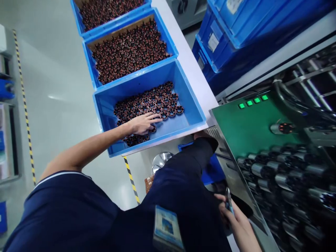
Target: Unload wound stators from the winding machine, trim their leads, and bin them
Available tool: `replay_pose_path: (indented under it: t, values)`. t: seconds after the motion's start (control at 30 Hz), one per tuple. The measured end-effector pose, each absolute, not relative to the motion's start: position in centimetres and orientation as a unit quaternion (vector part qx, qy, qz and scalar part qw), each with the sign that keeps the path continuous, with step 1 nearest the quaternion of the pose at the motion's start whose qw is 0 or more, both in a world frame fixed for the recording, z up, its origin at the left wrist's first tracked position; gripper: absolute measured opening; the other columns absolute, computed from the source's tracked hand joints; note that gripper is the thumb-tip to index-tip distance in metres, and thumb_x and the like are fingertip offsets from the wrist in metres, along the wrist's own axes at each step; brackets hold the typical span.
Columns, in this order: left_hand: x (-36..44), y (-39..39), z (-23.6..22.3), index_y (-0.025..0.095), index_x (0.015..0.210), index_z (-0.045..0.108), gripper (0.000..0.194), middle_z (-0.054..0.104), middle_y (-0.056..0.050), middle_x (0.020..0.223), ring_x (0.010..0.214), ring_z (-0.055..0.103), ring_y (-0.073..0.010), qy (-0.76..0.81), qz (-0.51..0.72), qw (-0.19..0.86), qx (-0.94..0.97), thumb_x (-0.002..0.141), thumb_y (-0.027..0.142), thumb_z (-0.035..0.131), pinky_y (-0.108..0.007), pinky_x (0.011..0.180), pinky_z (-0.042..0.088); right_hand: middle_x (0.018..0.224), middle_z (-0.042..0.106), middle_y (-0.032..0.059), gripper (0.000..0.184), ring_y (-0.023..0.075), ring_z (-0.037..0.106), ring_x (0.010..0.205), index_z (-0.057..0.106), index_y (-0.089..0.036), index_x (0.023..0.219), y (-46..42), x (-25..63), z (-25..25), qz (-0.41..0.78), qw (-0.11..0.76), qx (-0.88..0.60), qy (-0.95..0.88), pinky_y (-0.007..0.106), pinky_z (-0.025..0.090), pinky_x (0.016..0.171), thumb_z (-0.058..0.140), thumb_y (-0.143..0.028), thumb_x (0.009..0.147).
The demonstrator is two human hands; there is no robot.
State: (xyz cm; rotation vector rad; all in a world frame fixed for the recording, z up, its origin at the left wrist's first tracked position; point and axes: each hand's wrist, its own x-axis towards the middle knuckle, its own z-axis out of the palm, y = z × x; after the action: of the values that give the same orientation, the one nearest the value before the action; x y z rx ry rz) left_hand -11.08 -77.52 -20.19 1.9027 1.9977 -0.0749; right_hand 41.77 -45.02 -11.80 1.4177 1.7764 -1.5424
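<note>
My left hand [144, 124] reaches into the nearest blue bin [183, 84], over black ring-shaped parts wound with copper wire [147, 103]. Its fingers are spread, and a lower fingertip touches or nearly touches one wound ring [152, 129] near the front. The palm hides some parts beneath it. Low on the right, my right hand [232, 210] is closed around a small pair of pliers [229, 200] with a blue handle and a metal head pointing up. Part of the handle is covered by the fingers.
Two more blue bins [86, 52] full of similar parts stand behind on the white table [195, 63]. To the right, a green work surface [244, 129] holds several silver metal cylinders [262, 170] and a single cylinder [282, 128]. Stacked blue crates [217, 38] stand behind.
</note>
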Motion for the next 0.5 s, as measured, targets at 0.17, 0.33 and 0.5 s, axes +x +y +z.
replay_pose_path:
  t: [0.17, 0.33, 0.5]
  values:
    - [-10.8, -80.6, -19.3, 0.029, 0.114, 0.099, 0.042, 0.051, -0.001, 0.199, 0.193, 0.034, -0.0363, 0.767, 0.002, 0.221, 0.602, 0.1, 0.01, 0.064, -0.067, 0.161, 0.024, 0.084, 0.061, -0.0025, 0.081, 0.0191, 0.053, 0.074, 0.085, -0.025, 0.139, -45.0, 40.6, -12.4, -0.56, 0.206, 0.488, 0.636, 0.035, 0.045, 0.069, 0.085, -0.085, 0.085]
    - [-9.9, -80.8, -17.8, 0.031, 0.13, 0.098, 0.056, 0.05, -0.005, 0.199, 0.193, 0.034, -0.0367, 0.795, -0.022, 0.252, 0.551, 0.098, 0.004, 0.061, -0.068, 0.158, 0.029, 0.088, 0.066, -0.0013, 0.075, 0.0191, 0.055, 0.075, 0.086, -0.025, 0.136, -45.0, 41.1, -12.6, -0.562, 0.178, 0.484, 0.647, 0.035, 0.048, 0.072, 0.085, -0.081, 0.086]
    - [-11.8, -79.0, -14.2, 0.027, 0.111, 0.099, 0.038, 0.06, -0.009, 0.192, 0.185, 0.049, -0.0426, 0.786, -0.041, 0.248, 0.564, 0.1, 0.01, 0.066, -0.072, 0.152, 0.041, 0.089, 0.065, -0.0017, 0.078, 0.0188, 0.056, 0.076, 0.085, -0.025, 0.14, -44.4, 44.3, -13.7, -0.58, 0.147, 0.492, 0.632, 0.035, 0.048, 0.073, 0.08, -0.084, 0.089]
